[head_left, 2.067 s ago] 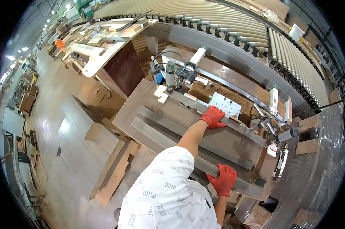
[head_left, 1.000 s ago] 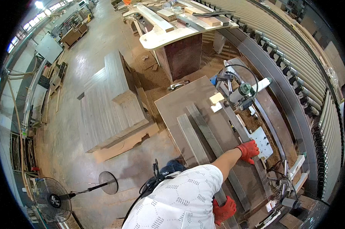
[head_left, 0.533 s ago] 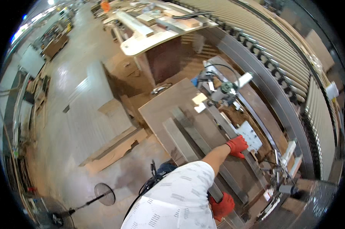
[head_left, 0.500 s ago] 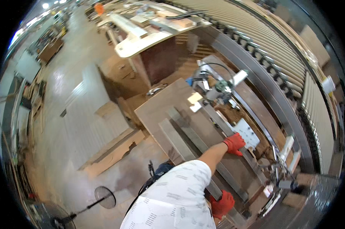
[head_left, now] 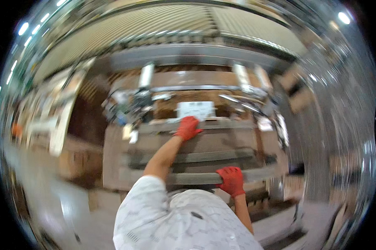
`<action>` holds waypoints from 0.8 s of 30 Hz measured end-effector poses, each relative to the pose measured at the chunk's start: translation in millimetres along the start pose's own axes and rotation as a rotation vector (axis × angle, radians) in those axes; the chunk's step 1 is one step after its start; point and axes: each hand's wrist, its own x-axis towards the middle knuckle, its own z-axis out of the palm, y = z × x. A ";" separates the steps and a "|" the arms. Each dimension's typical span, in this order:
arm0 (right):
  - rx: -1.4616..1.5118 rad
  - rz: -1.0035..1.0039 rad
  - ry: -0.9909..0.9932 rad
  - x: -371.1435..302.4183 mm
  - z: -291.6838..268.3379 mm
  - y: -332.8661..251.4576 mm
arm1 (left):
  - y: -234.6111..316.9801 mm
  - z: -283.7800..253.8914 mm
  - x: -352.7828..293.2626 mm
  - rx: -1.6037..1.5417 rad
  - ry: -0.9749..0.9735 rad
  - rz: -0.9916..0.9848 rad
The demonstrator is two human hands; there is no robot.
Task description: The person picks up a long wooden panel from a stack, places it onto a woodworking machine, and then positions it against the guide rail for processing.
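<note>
The red-gloved fingers [head_left: 222, 178] of the right hand [head_left: 231, 181] curl over the near board [head_left: 188, 179], right of its middle; blur hides whether they truly pinch it. The fingers of the left hand [head_left: 188, 128] lie close together on the far board [head_left: 231, 125], just beside a pale metal plate [head_left: 196, 108]; I cannot tell whether they grip or only press. Between the two, a middle board [head_left: 204, 157] lies untouched. All three gray boards lie crosswise on the brown counter [head_left: 113, 155]. They look long, stiff and fairly sturdy, probably moderate in weight, perhaps a little slick on the faces; a hold across the narrow width, near mid-length or with hands spread apart, should balance best. Farther out, a white block [head_left: 133, 137] sits at left, and rollers [head_left: 163, 29] stretch beyond.
</note>
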 end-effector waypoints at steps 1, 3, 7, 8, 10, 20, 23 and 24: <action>0.019 0.000 0.007 -0.5 1.9 -1.3 | -4.9 -4.2 -4.8 -0.031 0.009 0.000; 0.023 0.009 0.008 -1.8 -4.4 0.8 | -4.8 -4.0 -1.6 0.041 0.003 -0.013; 0.007 0.025 -0.006 -6.2 -6.5 0.6 | -8.5 -1.0 1.7 0.067 0.001 0.038; -0.008 0.015 -0.001 -5.1 -7.9 2.0 | -6.1 -0.9 3.0 0.056 0.008 0.049; -0.003 0.050 -0.056 -5.0 -14.6 -0.5 | -4.2 -4.8 3.2 0.039 0.027 0.050; 0.050 0.066 -0.108 -6.8 -25.8 -1.4 | 45.7 -38.7 -58.9 -0.167 -0.082 0.117; 0.185 0.029 -0.052 -9.7 -30.8 2.5 | 59.2 -54.3 -103.3 -0.193 -0.115 0.086; 0.194 0.015 -0.025 -10.7 -29.2 4.0 | 57.4 -56.8 -117.0 -0.174 -0.144 0.073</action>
